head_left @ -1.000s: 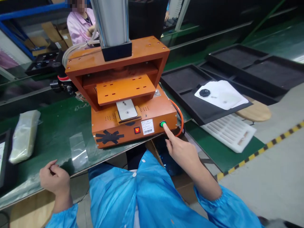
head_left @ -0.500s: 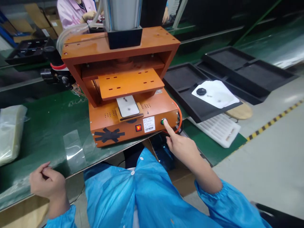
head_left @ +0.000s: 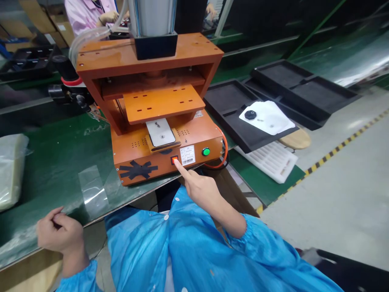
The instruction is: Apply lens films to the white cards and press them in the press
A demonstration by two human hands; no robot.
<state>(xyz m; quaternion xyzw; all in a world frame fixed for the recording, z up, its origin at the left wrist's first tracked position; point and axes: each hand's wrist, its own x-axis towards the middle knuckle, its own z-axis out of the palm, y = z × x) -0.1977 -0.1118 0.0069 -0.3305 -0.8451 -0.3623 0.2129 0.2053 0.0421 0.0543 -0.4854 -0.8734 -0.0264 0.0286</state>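
Note:
My right hand (head_left: 200, 187) has its index finger stretched out, the fingertip on the lit red switch (head_left: 174, 160) at the front of an orange press (head_left: 146, 162). It holds nothing; the other fingers are curled in. To the right of that switch, the green button (head_left: 206, 151) is uncovered. A white flat panel (head_left: 161, 134) with small dark marks lies on the press's base, below the raised orange plate (head_left: 164, 105). My left hand (head_left: 60, 231) rests at the table's front edge, fingers curled closed, with nothing seen in them.
Black trays (head_left: 231, 97) stand on the right, one bearing a white sheet (head_left: 269, 118) with a round black piece. A white slotted rack (head_left: 267, 162) sits below them. Clear plastic bags (head_left: 12, 170) lie at left. Across the bench, a person in a pink sleeve (head_left: 83, 16) works.
My right hand has moved left from the green button to the red switch. The view has shifted slightly; my left hand stays put.

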